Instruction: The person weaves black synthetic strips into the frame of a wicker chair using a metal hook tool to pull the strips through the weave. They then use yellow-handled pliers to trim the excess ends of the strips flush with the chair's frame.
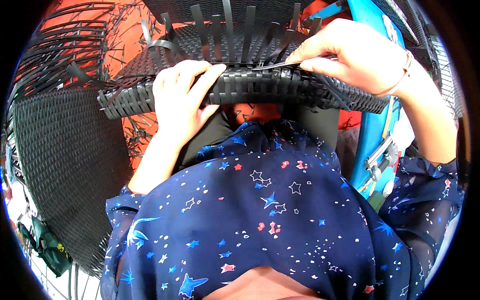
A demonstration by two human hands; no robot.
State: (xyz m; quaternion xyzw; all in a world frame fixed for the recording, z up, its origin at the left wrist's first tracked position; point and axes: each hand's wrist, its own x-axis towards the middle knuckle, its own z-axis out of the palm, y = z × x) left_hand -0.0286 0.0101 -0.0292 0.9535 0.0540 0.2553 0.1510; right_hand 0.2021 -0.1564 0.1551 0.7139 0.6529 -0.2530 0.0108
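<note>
Because the black woven piece [250,89] is set crosswise in front of the person's lap, its thick near rim is presented to both hands at once and seems to be placed for easy reach. The rim appears to be steadied from the left, so that it is kept from shifting while a thin flat strip [275,66] is handled from the right; whether this is loose weaving material or a slim tool cannot be told. Beyond the rim, upright strips [200,31] are left standing, probably so that the top edge is not covered by them.

The left hand [177,97] is laid over the rim left of centre: its fingers are bent across the top, the index finger is stretched toward the flat strip, and the thumb is lowered on the near side, with the rim held between. The right hand [357,57] is brought in from the right with the wrist bent and raised above the rim; its thumb and index finger are closed narrowly on the strip's outer end, and the strip is held almost level, its other end pointed leftward at the woven edge.
</note>
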